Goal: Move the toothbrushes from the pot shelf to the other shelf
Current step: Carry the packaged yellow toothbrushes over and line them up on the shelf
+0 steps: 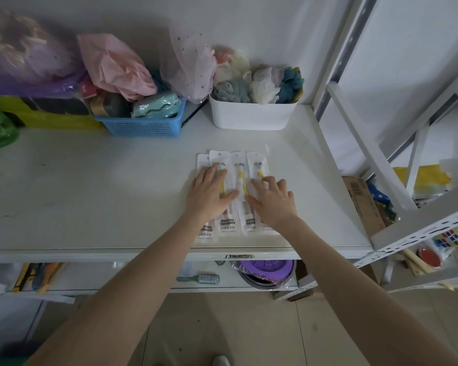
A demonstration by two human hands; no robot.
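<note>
Scene: I look down at a white shelf (90, 186) in a metal rack, both my bare arms reaching forward over its front edge.
Toothbrush packets: four disposable toothbrush packets (238, 191) lie side by side, flat on the shelf, near its front right part; yellow brushes show through the clear fronts.
Left hand: my left hand (209, 192) rests flat and unclenched, fingers spread, on the two left packets; it grips nothing.
Right hand: my right hand (273, 200) lies on the right packets, fingers loosely bent, fingertips touching the plastic; I cannot tell whether it is pinching one.
Step in hand: judging by the tidy row, I seem to be laying out or straightening the packets. Whether this shelf is the source or the destination I cannot tell; no pot stands on it.
Next move: if they are placed, I only need to lift both hands away without dragging the slippery packets; if they are to be gathered, I must slide them together before gripping.
Blue basket: a blue perforated basket (146, 126) at the back holds bagged soft items, pink and mint wrappings among them.
White tub: a white plastic tub (251, 114) beside it holds mesh bath puffs, white, grey and teal.
Lower shelf: a purple-lidded container (265, 269) in a clear bag and a green hairbrush (200, 278) sit below.
</note>
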